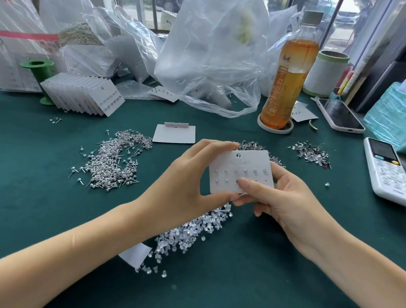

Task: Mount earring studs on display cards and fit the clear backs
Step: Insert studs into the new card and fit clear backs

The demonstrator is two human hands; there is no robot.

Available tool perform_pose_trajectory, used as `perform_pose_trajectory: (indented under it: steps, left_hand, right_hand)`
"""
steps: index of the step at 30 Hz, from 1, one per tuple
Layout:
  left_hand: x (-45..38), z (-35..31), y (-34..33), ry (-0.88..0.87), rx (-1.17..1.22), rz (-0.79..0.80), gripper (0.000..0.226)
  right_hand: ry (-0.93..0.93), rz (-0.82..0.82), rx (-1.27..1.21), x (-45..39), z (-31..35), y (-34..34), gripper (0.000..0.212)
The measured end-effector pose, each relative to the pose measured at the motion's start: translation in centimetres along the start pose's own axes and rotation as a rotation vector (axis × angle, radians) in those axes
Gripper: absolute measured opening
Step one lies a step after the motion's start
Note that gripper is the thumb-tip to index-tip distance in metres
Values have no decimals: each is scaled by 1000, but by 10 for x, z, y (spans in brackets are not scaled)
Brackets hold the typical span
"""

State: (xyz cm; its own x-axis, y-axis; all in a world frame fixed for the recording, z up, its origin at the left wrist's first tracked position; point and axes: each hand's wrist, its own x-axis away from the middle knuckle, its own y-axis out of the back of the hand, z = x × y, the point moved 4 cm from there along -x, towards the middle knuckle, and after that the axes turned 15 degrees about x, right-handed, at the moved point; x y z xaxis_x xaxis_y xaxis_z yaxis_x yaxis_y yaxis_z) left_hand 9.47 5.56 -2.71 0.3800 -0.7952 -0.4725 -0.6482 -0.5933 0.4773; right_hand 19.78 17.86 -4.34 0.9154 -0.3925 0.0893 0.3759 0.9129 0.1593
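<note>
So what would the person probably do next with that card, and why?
Probably push in the stud under the right thumb, then fetch another stud from the pile. The card, held by the left hand and right hand, shows a full top row, but the bottom row still has bare holes on its right.

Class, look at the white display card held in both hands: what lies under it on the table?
Under the display card, a heap of clear backs shows below its lower edge and a pile of studs past its top edge. Whatever lies directly beneath is covered.
</note>
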Motion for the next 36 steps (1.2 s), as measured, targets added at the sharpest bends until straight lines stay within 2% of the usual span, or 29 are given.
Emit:
perform_pose_trajectory:
  steps: [4, 7, 9, 12, 16, 19, 36]
  left_hand:
    - [-4, 0, 5, -12, 47, 10, 63]
    - [-11, 9, 20, 85, 120, -119, 39]
    - [-14, 18, 30, 161, 137, -150, 19]
    - [-15, 30, 34, 244, 100, 28, 5]
    - [-11, 33, 29, 310, 72, 312, 3]
    - [-10, 32, 31, 357, 106, 390, 4]
    - [-4, 17, 18, 316, 65, 489, 6]
  right_hand:
    - [24, -69, -21, -2, -2, 1, 40]
    - [50, -117, -41, -2, -3, 4, 36]
    - [73, -136, -49, -1, -4, 7, 34]
    - [92, -158, -64, 0, -4, 9, 37]
    - [101, -156, -69, 0, -5, 8, 36]
    - [110, -150, -70, 1, -6, 7, 35]
    - [134, -132, -57, 1, -5, 5, 39]
